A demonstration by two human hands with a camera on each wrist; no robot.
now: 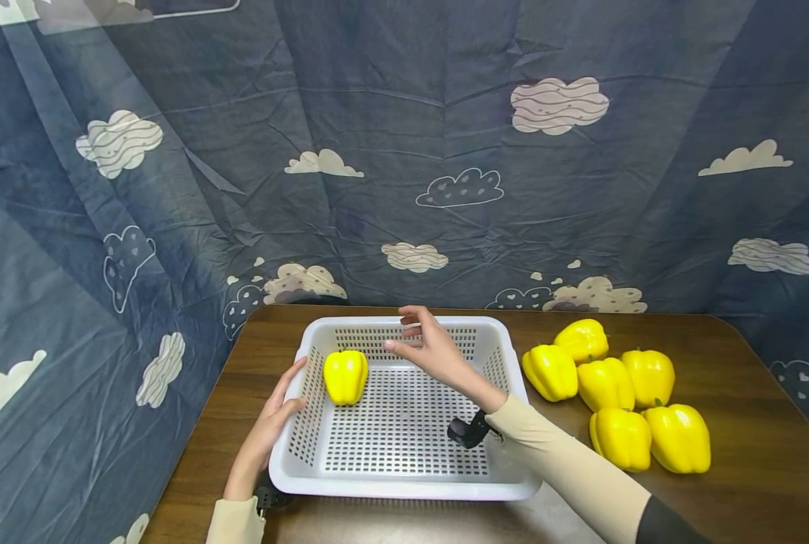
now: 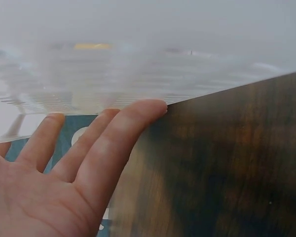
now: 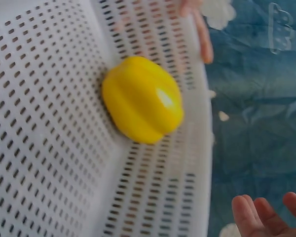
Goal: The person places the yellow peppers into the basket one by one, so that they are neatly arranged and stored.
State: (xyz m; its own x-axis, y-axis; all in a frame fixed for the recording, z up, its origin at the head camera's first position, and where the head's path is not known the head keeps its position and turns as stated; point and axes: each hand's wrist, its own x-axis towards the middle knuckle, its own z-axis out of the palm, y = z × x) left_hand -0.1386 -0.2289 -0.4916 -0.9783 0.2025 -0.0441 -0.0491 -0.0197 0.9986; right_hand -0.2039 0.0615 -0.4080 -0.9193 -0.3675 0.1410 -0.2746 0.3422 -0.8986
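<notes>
In the head view, a white perforated plastic basket point(image 1: 404, 489) stands on a brown wood-grain table point(image 1: 771, 461) before dark blue cloud-print fabric point(image 1: 377, 219). One yellow bell pepper point(image 1: 345, 377) sits inside, near the left wall. The left hand point(image 1: 271, 418) touches the basket's left side, its thumb and fingers apart. The right hand point(image 1: 431, 350) hovers over the basket, thumb and fingers apart, holding nothing. Six more yellow bell peppers point(image 1: 606, 385) cluster on the table to the basket's right, and a black device point(image 1: 468, 431) shows at the right wrist.

In the left wrist view, the left hand's fingers reach out, spread and nearly straight, to the basket's outer wall, above the tabletop.

In the right wrist view, the pepper lies beside the basket's perforated side wall; the right hand's fingertips point(image 3: 244, 212) show at lower right, well apart from it.
</notes>
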